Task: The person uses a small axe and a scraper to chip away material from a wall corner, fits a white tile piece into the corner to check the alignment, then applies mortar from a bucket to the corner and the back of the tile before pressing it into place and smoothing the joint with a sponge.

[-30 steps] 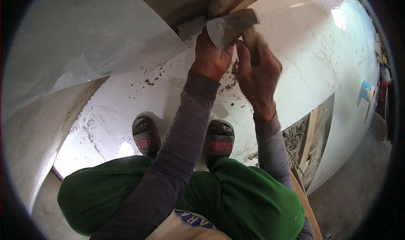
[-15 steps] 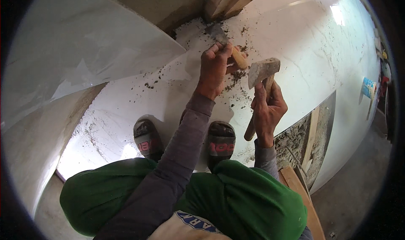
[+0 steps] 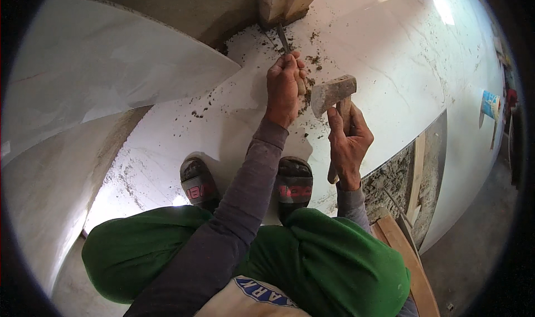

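Observation:
Wrapped in my left hand (image 3: 283,91) is the handle of a metal-bladed scraper (image 3: 283,38), its tip at the foot of a wooden post (image 3: 281,2); whether it touches the post I cannot tell. To the right, my right hand (image 3: 350,144) grips a small hatchet (image 3: 334,91) by its wooden handle, with the worn head upright just beside the left hand. Dark crumbs of debris (image 3: 314,60) lie on the white marble-patterned tile floor (image 3: 390,66) around both hands. My two dark sandals stand below them.
A large white slab (image 3: 111,55) juts in at the upper left. At the right are an exposed rough mortar strip (image 3: 390,183) with wood battens, wooden boards (image 3: 398,239) by my knee, and a blue-and-white container (image 3: 489,102) with assorted items behind it at the far edge.
A second ago the hatchet head was against my left hand; my right hand has since dropped down and right. My left hand has turned the scraper upright toward the post's foot.

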`<action>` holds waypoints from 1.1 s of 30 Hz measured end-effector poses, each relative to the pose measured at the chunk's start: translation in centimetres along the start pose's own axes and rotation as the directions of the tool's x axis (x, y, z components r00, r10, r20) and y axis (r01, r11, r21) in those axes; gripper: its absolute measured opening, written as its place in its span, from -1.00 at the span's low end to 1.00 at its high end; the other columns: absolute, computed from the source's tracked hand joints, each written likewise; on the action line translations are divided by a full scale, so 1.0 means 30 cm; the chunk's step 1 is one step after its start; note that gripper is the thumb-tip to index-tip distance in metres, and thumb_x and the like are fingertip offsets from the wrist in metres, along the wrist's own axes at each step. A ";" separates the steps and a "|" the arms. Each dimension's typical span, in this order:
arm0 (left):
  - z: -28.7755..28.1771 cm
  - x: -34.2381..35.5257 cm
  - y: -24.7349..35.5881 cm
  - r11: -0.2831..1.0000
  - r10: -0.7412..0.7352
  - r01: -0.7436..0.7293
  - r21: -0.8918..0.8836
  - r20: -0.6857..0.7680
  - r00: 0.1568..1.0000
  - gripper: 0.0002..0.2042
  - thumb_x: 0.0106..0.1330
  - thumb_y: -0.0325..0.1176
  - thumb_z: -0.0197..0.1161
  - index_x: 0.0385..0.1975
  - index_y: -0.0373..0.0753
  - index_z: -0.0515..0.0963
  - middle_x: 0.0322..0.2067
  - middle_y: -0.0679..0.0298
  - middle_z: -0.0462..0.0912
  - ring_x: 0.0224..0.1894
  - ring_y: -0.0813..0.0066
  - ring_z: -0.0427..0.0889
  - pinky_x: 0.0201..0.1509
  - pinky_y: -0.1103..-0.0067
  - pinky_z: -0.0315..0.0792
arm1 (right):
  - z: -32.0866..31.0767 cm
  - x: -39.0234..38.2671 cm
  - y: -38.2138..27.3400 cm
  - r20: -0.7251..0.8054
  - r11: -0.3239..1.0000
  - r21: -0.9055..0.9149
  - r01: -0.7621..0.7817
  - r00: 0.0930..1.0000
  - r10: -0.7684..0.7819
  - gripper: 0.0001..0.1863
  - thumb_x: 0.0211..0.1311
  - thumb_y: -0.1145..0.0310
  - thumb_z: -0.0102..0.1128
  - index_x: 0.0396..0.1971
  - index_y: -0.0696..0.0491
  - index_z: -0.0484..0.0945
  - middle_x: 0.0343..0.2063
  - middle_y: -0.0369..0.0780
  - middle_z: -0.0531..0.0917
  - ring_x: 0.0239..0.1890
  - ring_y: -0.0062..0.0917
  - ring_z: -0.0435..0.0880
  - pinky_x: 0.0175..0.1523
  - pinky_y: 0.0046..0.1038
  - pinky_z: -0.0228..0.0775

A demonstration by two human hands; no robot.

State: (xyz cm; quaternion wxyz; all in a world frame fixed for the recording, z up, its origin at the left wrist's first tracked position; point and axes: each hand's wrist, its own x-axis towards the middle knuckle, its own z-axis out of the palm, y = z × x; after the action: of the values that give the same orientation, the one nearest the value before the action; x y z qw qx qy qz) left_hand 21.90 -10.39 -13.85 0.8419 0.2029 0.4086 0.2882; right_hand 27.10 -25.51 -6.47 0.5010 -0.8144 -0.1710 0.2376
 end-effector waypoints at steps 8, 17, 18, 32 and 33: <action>-0.036 0.028 0.000 0.930 0.100 -0.095 0.355 0.003 0.995 -0.55 0.62 -0.17 0.06 0.22 -0.48 0.47 -0.24 0.30 0.58 -0.23 0.56 0.58 -0.06 0.55 0.56 | -0.045 0.023 0.052 0.124 0.970 -0.093 0.223 0.970 -0.211 -0.67 0.33 0.40 0.41 0.02 0.22 0.66 -0.35 -0.14 0.79 -0.42 -0.61 0.71 -0.31 -0.51 0.55; -0.050 0.094 -0.012 0.926 0.095 -0.079 0.369 -0.025 0.995 -0.53 0.61 -0.17 0.10 0.26 -0.47 0.47 -0.23 0.27 0.64 -0.21 0.51 0.67 -0.03 0.49 0.64 | -0.049 0.015 0.038 0.233 0.957 -0.172 0.234 0.954 -0.191 -0.67 0.28 0.39 0.41 0.00 0.19 0.65 -0.37 -0.05 0.78 -0.40 -0.41 0.78 -0.27 -0.38 0.58; -0.048 0.094 -0.013 0.928 0.093 -0.076 0.364 -0.028 0.995 -0.54 0.61 -0.17 0.11 0.26 -0.47 0.47 -0.23 0.27 0.65 -0.21 0.50 0.68 -0.02 0.49 0.65 | -0.050 0.017 0.038 0.247 0.959 -0.185 0.217 0.954 -0.168 -0.67 0.27 0.38 0.41 -0.02 0.19 0.65 -0.38 -0.03 0.76 -0.42 -0.35 0.78 -0.28 -0.35 0.57; -0.052 0.092 0.029 0.928 0.040 -0.051 0.369 0.037 0.999 -0.57 0.60 -0.24 0.12 0.24 -0.49 0.48 -0.25 0.27 0.64 -0.20 0.51 0.68 -0.04 0.51 0.63 | -0.109 0.277 -0.009 0.882 0.591 -0.379 0.712 0.471 -0.002 -0.79 0.10 0.32 0.38 -0.26 0.03 0.68 -0.50 -0.07 0.69 -0.40 -0.04 0.71 -0.26 -0.09 0.57; -0.055 0.096 0.026 0.932 0.029 -0.037 0.360 0.027 0.999 -0.57 0.59 -0.24 0.13 0.24 -0.50 0.48 -0.25 0.27 0.64 -0.21 0.52 0.67 -0.05 0.52 0.63 | -0.095 0.286 -0.021 0.887 0.590 -0.372 0.717 0.462 -0.002 -0.79 0.10 0.32 0.38 -0.26 0.03 0.68 -0.50 -0.07 0.69 -0.40 -0.04 0.71 -0.26 -0.09 0.57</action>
State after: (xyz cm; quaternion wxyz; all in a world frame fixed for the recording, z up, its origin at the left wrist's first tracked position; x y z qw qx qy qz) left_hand 21.76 -7.77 -16.00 0.7897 0.3638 0.4420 0.2204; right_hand 35.77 -22.90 -6.66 0.0439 -0.6647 -0.6458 0.3732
